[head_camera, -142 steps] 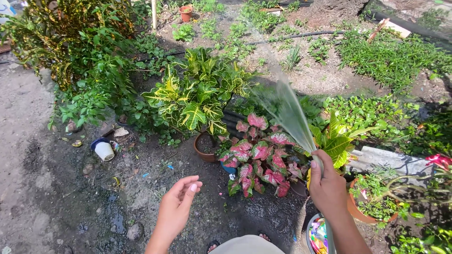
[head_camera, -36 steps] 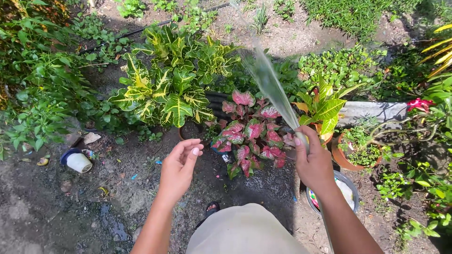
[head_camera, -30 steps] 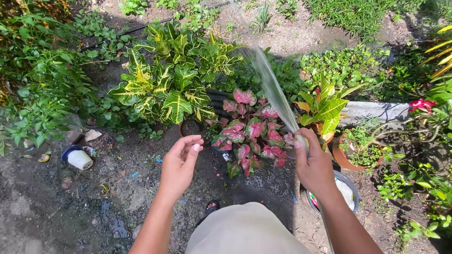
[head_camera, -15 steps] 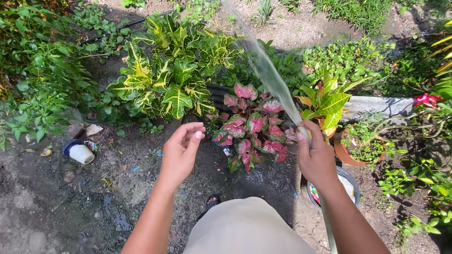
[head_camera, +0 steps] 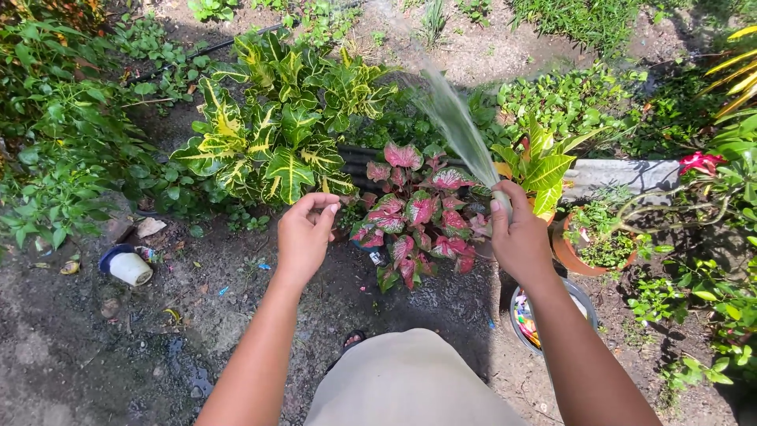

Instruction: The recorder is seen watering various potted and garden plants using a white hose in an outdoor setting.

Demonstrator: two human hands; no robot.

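On the garden ground (head_camera: 95, 347), damp dark soil runs from the lower left up to a dense bed of plants. Largest in the bed is the yellow-veined croton (head_camera: 276, 118), standing upper centre-left. Beside it to the right, and lower, sits the pink-leaved caladium (head_camera: 418, 213) in its pot, directly ahead of the person and between the two hands. Further right stand a lime-green plant (head_camera: 544, 166), a grey concrete slab (head_camera: 623, 175) and a terracotta pot (head_camera: 572, 252) of small greenery. A round tub (head_camera: 527, 319) with coloured contents lies just below the right forearm. A white cup (head_camera: 128, 268) lies on its side on the soil, well apart at left.

The right hand (head_camera: 516, 241) is closed around the hose (head_camera: 502, 203), thumb set over the outlet end. The hose rises from below, behind the wrist, its long axis running up and slightly left. The water spray (head_camera: 453, 126) fans from the thumb up and to the left, passing over the caladium toward the croton's right edge and the soil beyond.

The left hand (head_camera: 303, 237) holds nothing; its fingers are loosely curled inward. It hangs just left of the caladium, apart from the hose. The right hand alone carries the hose; the left is the nearer to the croton
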